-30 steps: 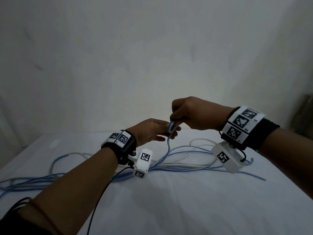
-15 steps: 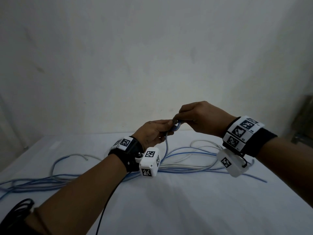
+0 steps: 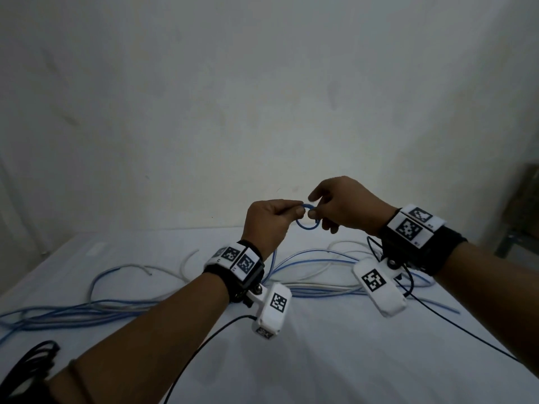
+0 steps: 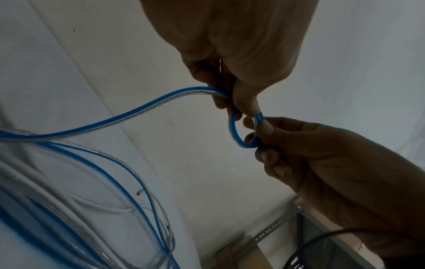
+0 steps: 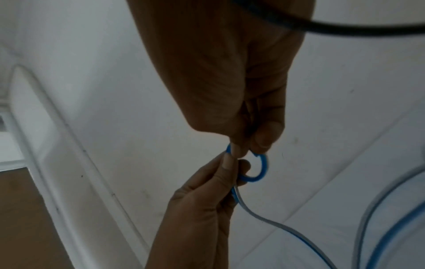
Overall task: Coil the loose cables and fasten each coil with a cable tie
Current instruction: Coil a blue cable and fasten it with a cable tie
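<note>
A blue-and-clear flat cable is bent into a small loop [image 3: 306, 225] held in the air above the table. My left hand [image 3: 296, 212] pinches one side of the loop between thumb and fingers, and the cable's long part [image 4: 128, 112] trails from it down to the table. My right hand [image 3: 316, 213] pinches the loop's other side, at the cable's end. In the left wrist view the loop [image 4: 235, 135] sits between both thumbs. In the right wrist view the loop [image 5: 262, 171] curls under my right fingertips [image 5: 262, 140]. No cable tie is visible.
Several loose blue and white cables [image 3: 315, 265] sprawl across the white-covered table [image 3: 335, 368], running off to the left [image 3: 73, 312]. A black cable bundle [image 3: 27, 365] lies at the near left. A wall stands close behind; a metal rack [image 3: 522, 228] is at the right.
Both hands have risen and shifted right. The cable end, earlier a tight fold between the fingers, is now a small round loop pinched on either side.
</note>
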